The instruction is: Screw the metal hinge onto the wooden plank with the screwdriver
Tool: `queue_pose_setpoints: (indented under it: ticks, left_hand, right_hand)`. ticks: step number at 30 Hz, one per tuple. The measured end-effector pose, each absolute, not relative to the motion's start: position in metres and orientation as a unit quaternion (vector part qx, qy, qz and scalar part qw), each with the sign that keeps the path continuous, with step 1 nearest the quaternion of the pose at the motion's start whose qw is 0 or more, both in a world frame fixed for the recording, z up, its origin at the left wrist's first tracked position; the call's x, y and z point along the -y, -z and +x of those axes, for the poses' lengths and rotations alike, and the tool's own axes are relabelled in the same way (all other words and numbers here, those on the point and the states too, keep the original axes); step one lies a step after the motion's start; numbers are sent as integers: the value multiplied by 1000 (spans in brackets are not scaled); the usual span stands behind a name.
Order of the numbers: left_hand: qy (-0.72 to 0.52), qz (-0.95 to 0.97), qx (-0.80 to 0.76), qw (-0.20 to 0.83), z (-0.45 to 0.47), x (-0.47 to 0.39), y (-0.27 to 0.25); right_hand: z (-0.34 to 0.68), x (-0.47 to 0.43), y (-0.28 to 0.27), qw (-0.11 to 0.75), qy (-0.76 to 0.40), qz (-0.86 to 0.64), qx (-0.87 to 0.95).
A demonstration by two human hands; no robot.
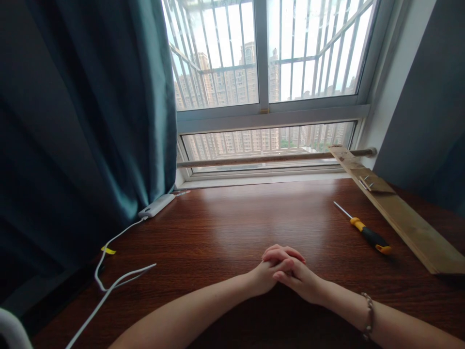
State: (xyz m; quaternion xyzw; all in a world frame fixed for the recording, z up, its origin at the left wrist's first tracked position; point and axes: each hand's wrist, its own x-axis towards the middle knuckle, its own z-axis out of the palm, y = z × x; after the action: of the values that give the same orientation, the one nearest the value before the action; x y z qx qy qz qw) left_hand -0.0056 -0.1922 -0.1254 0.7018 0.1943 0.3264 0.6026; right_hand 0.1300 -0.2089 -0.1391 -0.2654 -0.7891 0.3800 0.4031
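Observation:
On the brown wood-grain table (218, 220), near its middle, my two hands are clasped with the fingers interlaced. My left hand (268, 274) comes in from the left; my right hand (303, 278), with a bracelet (368, 315) on its wrist, meets it from the right. Both are closed round each other, and no object shows between them, though the palms are hidden. A screwdriver (370, 236) with a yellow and black handle lies to the right of my hands, its tip pointing away to the left. Beyond it rests a long brown board (414, 220).
Small metal pieces (366, 183), perhaps screws, sit on the board, whose far end reaches a horizontal rail (254, 160) before the barred window. At left, a white power strip (157, 206) and its white cable (100, 264) lie beside a blue curtain (145, 121).

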Motion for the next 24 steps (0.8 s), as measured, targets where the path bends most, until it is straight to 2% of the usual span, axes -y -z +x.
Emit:
queue_pose_setpoints:
  ticks: [24]
  left_hand:
    - [-324, 697, -180, 614, -6, 192, 125]
  right_hand:
    - [130, 208, 142, 399, -376, -275, 790]
